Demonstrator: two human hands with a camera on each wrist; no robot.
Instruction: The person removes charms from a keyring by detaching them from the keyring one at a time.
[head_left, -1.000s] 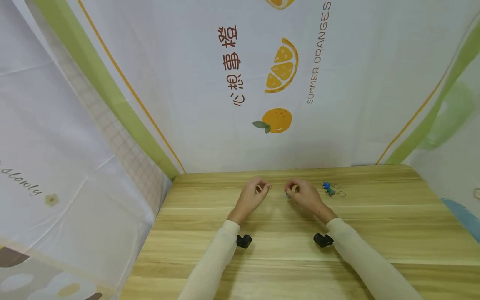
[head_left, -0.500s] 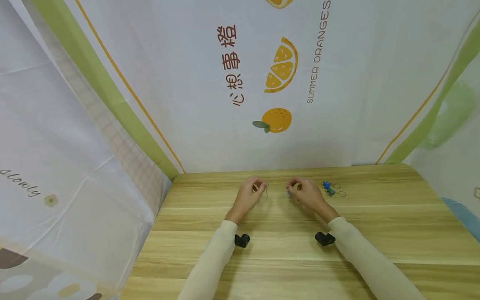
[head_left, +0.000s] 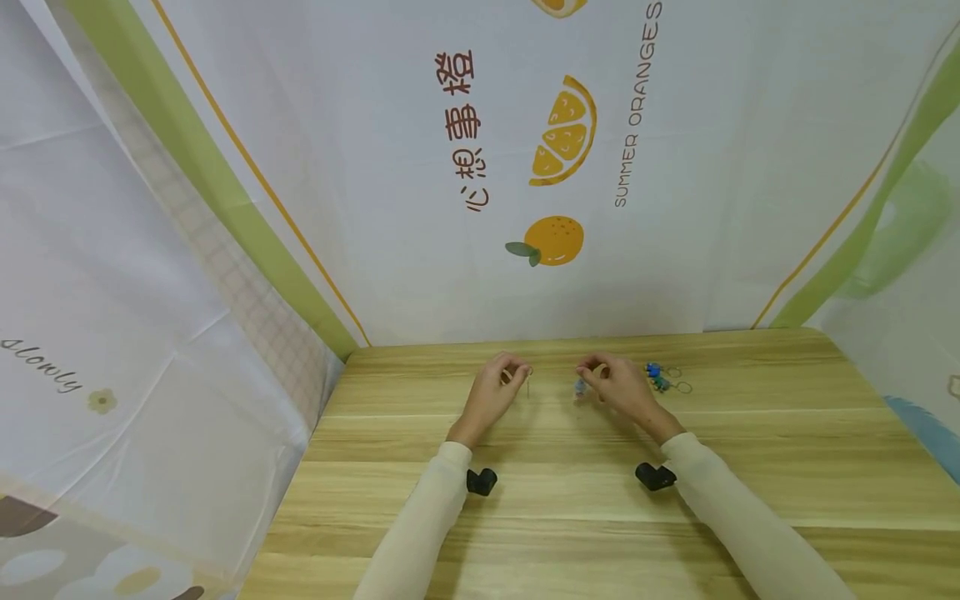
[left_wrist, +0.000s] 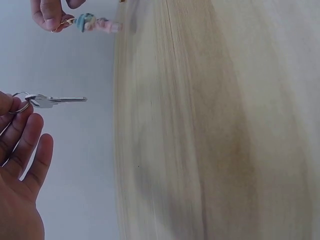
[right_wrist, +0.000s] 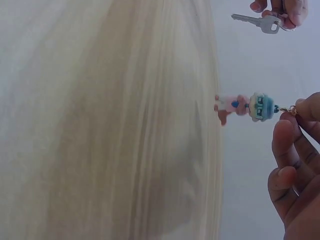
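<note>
My left hand (head_left: 492, 393) pinches a split ring (left_wrist: 28, 103) between thumb and fingertip, and a silver key (left_wrist: 46, 102) hangs from it. My right hand (head_left: 618, 392) pinches the gold metal ring (right_wrist: 293, 110) of a figurine keychain (right_wrist: 261, 107) with a blue head, glasses and pink body. The figurine dangles above the table, its feet pointing down. A gap separates the key from the figurine. Right of the right hand, a blue figurine keychain (head_left: 652, 369) and a green figurine keychain (head_left: 661, 384) lie side by side with their rings to the right.
The wooden table (head_left: 555, 492) spreads below both hands. Behind it hangs a white cloth (head_left: 420, 275) printed with oranges and lettering. A black wrist camera (head_left: 482, 481) sits at the left cuff, another black camera (head_left: 656, 476) at the right cuff.
The hands have drawn slightly apart, left hand leftward and right hand rightward. The key and the figurine now show more plainly below the fingers. The two keychains on the table have not moved.
</note>
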